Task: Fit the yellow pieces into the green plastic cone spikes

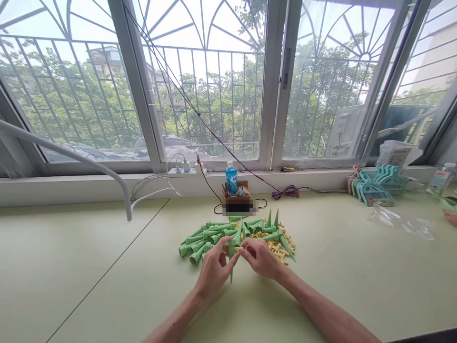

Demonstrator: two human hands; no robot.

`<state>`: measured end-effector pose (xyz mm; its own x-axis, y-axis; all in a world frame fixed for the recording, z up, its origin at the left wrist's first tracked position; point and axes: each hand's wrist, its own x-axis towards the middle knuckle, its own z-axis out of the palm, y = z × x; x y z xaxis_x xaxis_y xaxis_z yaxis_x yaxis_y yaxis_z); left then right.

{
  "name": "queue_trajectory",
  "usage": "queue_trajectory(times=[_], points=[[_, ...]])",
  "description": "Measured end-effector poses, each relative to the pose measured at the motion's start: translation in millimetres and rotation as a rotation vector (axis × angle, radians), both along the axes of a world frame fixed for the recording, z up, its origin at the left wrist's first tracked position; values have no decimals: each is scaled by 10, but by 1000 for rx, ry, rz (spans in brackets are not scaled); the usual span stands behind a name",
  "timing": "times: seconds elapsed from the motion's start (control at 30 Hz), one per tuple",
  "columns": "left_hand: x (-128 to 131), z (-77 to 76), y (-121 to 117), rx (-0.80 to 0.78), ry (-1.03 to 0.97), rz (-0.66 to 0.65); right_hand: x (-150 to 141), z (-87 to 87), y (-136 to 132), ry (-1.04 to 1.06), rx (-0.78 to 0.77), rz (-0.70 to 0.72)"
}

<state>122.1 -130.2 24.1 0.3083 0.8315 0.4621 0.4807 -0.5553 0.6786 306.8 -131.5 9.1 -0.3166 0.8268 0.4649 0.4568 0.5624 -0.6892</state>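
My left hand (213,267) is closed round a green plastic spike (231,275), which points down with its collar near the fingertips. My right hand (262,258) pinches a small yellow plastic peg (237,249) against the side of that collar; how deep the peg sits cannot be seen. Behind both hands lies a heap of similar green spikes (196,247), with a couple of tips (276,218) sticking upward. Loose yellow pegs (276,248) are scattered on the right side of the heap, partly under the spikes.
A blue-labelled bottle (232,180) stands in a small cardboard box (244,188) behind the heap. Coiled cable (285,192) lies near the sill. At the right are teal hangers (374,188), clear plastic wrap (400,220) and another person's hand (450,216). A grey-white tube (121,186) reaches in from the left.
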Motion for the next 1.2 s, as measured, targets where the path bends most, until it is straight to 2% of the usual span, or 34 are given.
queue_trajectory(times=[0.57,1.2], points=[[-9,-15,1,-13,16,-12,1,-30,26,-25,46,-9],[-12,-33,17,-2,19,4,-2,-13,6,0,-4,2]])
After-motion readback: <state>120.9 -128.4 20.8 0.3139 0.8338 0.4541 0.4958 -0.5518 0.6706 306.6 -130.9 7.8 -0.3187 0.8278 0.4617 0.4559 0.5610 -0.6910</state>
